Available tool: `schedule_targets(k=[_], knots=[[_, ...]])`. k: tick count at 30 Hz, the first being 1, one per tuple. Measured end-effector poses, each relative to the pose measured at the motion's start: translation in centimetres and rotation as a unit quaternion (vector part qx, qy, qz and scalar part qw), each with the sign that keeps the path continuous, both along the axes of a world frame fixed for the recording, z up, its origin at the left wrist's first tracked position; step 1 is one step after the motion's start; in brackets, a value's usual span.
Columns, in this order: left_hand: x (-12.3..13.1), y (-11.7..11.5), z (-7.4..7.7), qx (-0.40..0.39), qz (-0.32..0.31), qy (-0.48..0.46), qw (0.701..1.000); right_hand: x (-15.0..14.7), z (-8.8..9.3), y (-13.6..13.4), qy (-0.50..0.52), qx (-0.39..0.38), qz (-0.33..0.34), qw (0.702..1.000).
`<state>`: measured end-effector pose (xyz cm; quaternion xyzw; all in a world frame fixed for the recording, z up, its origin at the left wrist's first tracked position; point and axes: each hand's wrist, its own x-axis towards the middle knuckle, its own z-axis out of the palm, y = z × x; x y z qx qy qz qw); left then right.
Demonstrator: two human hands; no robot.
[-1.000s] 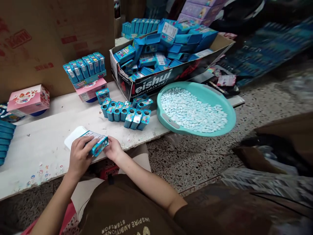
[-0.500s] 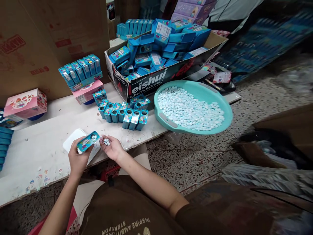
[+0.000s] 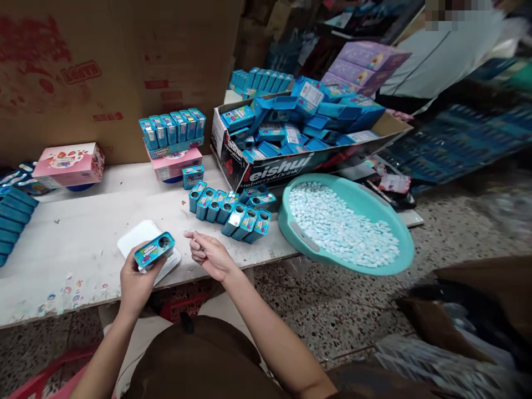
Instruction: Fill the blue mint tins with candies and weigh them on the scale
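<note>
The left hand [image 3: 138, 280] has its grip wrapped around a blue Caramelo Macizo box [image 3: 152, 252] above the white scale [image 3: 136, 234] on the bench [image 3: 95, 221]. The box's long axis slants toward the right hand [image 3: 213, 257], hole end nearest; that grip curls loosely, its contents, if any, unclear.

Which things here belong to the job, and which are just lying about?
Seemingly in use:
blue container in the left hand
white sweets
green basin holding them
row of open blue containers

Probably just lying about:
purple boxes
pink box on the left
</note>
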<state>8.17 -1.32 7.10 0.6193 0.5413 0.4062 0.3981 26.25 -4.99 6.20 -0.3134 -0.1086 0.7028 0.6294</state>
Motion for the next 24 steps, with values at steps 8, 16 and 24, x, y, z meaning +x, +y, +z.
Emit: schedule_targets(k=[8,16,24], knots=[[0.6,-1.0,-0.9,-0.016,-0.08,0.005,0.997,0.0,4.7,1.6,-0.377,0.1,-0.005,0.921],[1.6,-1.5,-0.1,-0.038,-0.088,-0.043,0.994,0.3,5.6,1.6,-0.571,0.151,0.117,0.799],[1.3,-2.0,0.2,-0.068,-0.065,-0.064,0.993,-0.1,5.6,1.5,-0.604,0.171,0.114,0.77]])
